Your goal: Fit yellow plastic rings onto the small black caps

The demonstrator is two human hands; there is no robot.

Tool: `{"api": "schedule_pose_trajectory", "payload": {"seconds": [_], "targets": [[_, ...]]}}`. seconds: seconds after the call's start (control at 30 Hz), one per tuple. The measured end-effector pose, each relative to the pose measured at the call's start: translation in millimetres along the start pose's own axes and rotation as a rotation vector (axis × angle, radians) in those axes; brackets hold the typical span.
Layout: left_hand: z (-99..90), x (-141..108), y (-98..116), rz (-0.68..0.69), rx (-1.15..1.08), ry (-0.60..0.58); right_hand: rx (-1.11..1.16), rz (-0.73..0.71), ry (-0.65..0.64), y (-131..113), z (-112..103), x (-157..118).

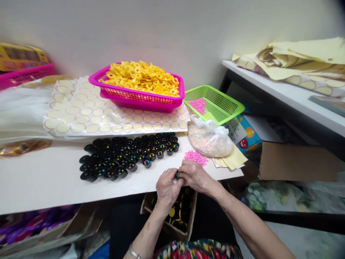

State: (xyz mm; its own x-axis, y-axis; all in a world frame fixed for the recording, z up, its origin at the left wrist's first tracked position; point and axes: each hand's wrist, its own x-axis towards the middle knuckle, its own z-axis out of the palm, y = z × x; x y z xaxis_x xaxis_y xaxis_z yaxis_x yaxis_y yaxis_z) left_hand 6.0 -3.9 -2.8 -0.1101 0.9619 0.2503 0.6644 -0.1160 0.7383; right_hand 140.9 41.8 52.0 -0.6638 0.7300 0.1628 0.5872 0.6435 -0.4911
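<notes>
My left hand [167, 187] and my right hand [196, 175] meet at the table's front edge, their fingers closed around one small black cup [178, 175] with bits of colour inside. Just beyond my right hand lies a loose pile of small pink pieces [196, 157]. To the left, many black cups [115, 158] stand in close rows, several with coloured bits in them. A tied clear plastic bag [210, 138] of pale, multicoloured pieces rests behind the pink pile.
Yellow parts fill a pink basket [140, 96] on sheets of round stickers [88, 111]. A green basket [218, 106] with pink pieces sits back right. Below the table edge, an open cardboard box [192, 212] holds black and yellow items. A white shelf [285, 86] stands right.
</notes>
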Motion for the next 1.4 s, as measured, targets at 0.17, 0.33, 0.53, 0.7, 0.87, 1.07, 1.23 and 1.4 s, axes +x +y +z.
{"api": "schedule_pose_trajectory", "payload": {"seconds": [0.17,0.33,0.53,0.7,0.87,1.07,1.23,1.4], "targets": [[0.2,1.1,-1.1,0.021,0.044,0.023,-0.049,0.152,0.118,28.1,-15.1,32.5],[-2.2,1.6,-0.1,0.031,0.060,0.034,-0.495,0.355,-0.011,55.8,-21.4,80.5],[-3.1,3.9,2.0,0.033,0.066,0.021,-0.537,0.322,-0.062,68.0,-15.3,115.1],[-1.8,2.6,1.2,0.011,0.084,0.001,-0.533,0.290,-0.117,70.5,-12.5,115.2],[-2.1,1.5,1.9,0.044,0.090,0.021,-0.525,0.287,-0.143,65.3,-10.8,96.5],[-3.4,3.0,4.9,0.026,0.088,0.032,-0.497,0.317,-0.091,55.4,-10.2,81.5],[-2.3,2.2,5.5,-0.007,0.074,0.017,-0.475,0.359,-0.041,56.8,-7.9,71.7],[-1.3,0.6,3.7,-0.002,0.052,0.031,-0.444,0.338,-0.038,61.3,-4.9,67.3]]}}
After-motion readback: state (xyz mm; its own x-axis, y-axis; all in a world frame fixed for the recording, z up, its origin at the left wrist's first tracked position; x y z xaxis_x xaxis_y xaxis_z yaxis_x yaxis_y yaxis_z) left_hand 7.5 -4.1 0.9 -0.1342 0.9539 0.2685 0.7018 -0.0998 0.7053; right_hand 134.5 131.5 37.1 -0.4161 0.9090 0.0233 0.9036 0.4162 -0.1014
